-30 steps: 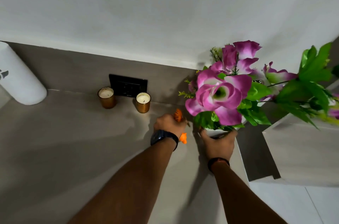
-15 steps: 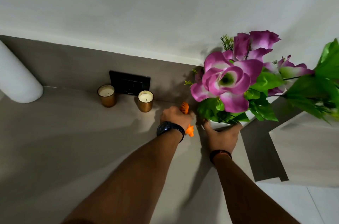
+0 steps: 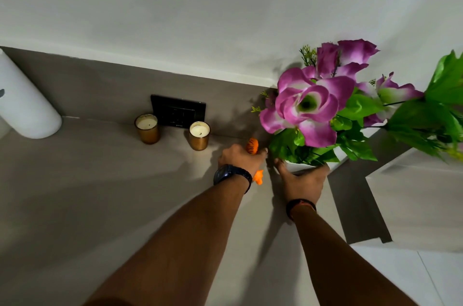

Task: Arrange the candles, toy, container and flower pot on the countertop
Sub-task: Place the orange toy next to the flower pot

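Two gold candles stand near the back wall of the grey countertop, one on the left and one on the right. An orange striped toy sticks out above and below my left hand, which is closed around it to the right of the candles. A white flower pot with purple flowers and green leaves sits at the counter's right end. My right hand grips its near side. A white cylindrical container stands at far left.
A black switch plate sits on the backsplash between the candles. A white wall rises behind. At right the counter ends; a pale cabinet surface and white floor lie beyond.
Both hands, with the toy and the flower pot, have shifted back and to the right toward the wall. The candles and container have not moved.
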`<state>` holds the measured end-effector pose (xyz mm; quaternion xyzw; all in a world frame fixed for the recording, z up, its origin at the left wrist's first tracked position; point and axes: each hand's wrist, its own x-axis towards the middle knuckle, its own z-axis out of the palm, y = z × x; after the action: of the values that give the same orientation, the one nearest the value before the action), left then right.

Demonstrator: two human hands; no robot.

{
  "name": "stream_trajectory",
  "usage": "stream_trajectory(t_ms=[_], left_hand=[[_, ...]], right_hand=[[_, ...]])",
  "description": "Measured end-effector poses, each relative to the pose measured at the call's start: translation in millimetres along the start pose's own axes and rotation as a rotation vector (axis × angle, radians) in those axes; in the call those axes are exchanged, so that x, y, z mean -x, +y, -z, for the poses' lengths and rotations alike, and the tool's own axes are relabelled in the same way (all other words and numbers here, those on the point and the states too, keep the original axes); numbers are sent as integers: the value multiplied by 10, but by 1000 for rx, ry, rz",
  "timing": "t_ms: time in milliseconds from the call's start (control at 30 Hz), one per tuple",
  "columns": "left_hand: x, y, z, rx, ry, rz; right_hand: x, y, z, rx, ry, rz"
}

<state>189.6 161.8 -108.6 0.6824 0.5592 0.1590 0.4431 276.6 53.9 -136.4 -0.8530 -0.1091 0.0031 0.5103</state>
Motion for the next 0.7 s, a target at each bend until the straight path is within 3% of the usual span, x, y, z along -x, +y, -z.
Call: stream_trajectory(t_ms=[500, 700], left_hand=[[95, -55, 113, -67, 19, -53], [207, -15, 291, -85, 123, -290]], right_hand=[[-51, -53, -47, 106, -12, -6], [37, -168, 155, 200, -58, 17]])
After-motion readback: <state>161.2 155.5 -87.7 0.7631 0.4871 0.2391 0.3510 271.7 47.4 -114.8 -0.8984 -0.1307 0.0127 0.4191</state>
